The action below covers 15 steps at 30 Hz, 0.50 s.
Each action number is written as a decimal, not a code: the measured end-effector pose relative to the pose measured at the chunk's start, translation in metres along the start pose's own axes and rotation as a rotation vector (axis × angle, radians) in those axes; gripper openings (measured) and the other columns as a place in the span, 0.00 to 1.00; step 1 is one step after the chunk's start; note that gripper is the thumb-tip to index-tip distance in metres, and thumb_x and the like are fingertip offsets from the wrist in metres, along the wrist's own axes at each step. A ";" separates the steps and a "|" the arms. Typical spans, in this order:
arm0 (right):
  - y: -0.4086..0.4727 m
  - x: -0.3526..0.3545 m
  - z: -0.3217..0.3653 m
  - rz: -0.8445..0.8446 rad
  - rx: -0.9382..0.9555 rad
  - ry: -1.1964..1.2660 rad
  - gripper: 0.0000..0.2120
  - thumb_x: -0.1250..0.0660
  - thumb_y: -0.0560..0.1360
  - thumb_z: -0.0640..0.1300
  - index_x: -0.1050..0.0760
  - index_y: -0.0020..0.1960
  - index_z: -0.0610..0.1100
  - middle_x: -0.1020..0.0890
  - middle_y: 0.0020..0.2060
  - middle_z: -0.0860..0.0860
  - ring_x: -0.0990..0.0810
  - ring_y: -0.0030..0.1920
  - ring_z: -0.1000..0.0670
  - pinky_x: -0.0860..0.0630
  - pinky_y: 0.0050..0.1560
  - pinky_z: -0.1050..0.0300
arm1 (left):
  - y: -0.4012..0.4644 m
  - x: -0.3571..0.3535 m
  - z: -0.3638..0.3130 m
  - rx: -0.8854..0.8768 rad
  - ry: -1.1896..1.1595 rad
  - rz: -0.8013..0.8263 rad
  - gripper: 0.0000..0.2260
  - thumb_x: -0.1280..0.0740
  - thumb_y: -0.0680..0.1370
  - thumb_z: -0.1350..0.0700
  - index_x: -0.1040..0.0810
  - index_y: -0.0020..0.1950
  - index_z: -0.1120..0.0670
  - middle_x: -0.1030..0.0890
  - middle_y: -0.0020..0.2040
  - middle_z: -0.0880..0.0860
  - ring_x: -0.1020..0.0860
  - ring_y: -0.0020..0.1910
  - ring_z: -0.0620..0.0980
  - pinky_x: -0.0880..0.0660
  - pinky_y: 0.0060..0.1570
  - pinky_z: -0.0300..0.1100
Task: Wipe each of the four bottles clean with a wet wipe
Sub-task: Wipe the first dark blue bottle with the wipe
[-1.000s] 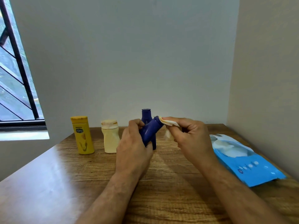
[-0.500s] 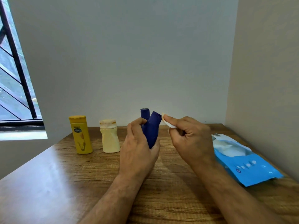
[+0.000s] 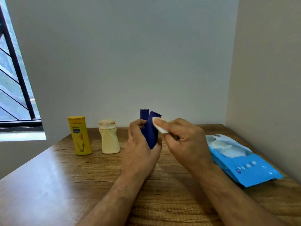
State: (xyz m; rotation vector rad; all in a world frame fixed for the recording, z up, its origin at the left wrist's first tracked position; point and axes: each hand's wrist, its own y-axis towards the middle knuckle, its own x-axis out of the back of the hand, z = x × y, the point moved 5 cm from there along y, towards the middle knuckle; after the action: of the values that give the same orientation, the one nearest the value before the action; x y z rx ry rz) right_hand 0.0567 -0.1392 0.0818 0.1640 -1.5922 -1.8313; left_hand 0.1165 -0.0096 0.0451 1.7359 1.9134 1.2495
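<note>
Above the worktop centre: left hand (image 3: 140, 149) grips the dark blue plastic bottle (image 3: 150, 132).
Right hand (image 3: 182, 141): pinches a white wet wipe (image 3: 160, 127) against its neck.
Handling: probably light, slippery; hold mid-body.

Soft daylight comes in from the window (image 3: 14, 88) at the left edge, and the room reads evenly bright, not harsh. A pale sheen of glare spreads across the desk (image 3: 48, 185) toward its near left corner, washing out the wood grain there. The white sill (image 3: 22, 136) glows almost blown out. Faint shadows fall to the right of the forearms. The right wall (image 3: 268, 79) sits dimmer and warmer. Window bars lean with wide-angle distortion. Detail looks slightly soft throughout.
</note>
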 end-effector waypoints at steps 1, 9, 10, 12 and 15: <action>0.000 -0.003 0.003 0.040 0.032 0.007 0.16 0.31 0.76 0.41 0.20 0.64 0.51 0.19 0.42 0.57 0.23 0.38 0.59 0.26 0.40 0.70 | 0.000 -0.001 0.000 -0.011 0.007 0.008 0.30 0.25 0.74 0.51 0.41 0.66 0.42 0.29 0.65 0.47 0.24 0.57 0.45 0.20 0.53 0.43; 0.000 0.004 -0.008 -0.090 -0.136 0.028 0.16 0.30 0.73 0.36 0.17 0.60 0.47 0.20 0.38 0.61 0.23 0.38 0.62 0.30 0.38 0.76 | 0.001 -0.002 -0.001 -0.014 -0.035 0.002 0.30 0.25 0.74 0.52 0.44 0.63 0.38 0.32 0.62 0.43 0.26 0.54 0.37 0.30 0.45 0.24; 0.001 0.006 -0.008 -0.095 -0.123 0.037 0.16 0.30 0.74 0.36 0.17 0.60 0.47 0.21 0.39 0.61 0.23 0.39 0.63 0.31 0.38 0.77 | 0.000 -0.003 -0.002 -0.022 -0.046 0.005 0.30 0.25 0.75 0.52 0.44 0.63 0.39 0.32 0.62 0.44 0.27 0.55 0.35 0.29 0.45 0.24; 0.001 0.006 -0.003 -0.093 -0.061 0.054 0.15 0.30 0.75 0.36 0.17 0.60 0.46 0.20 0.40 0.60 0.24 0.38 0.64 0.31 0.38 0.77 | 0.000 -0.002 -0.002 -0.024 -0.102 0.002 0.28 0.26 0.75 0.53 0.42 0.62 0.40 0.30 0.61 0.45 0.27 0.56 0.34 0.27 0.48 0.25; 0.002 0.006 -0.004 -0.116 -0.089 0.118 0.16 0.30 0.75 0.35 0.18 0.61 0.47 0.17 0.41 0.57 0.23 0.38 0.61 0.30 0.38 0.75 | 0.000 -0.004 -0.001 0.010 -0.247 0.061 0.23 0.26 0.75 0.50 0.36 0.62 0.41 0.26 0.59 0.46 0.23 0.55 0.41 0.22 0.50 0.35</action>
State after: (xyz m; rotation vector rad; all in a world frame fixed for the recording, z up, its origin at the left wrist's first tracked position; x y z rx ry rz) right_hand 0.0552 -0.1455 0.0843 0.3244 -1.4437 -1.9393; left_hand 0.1162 -0.0134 0.0444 1.8688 1.7398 0.9928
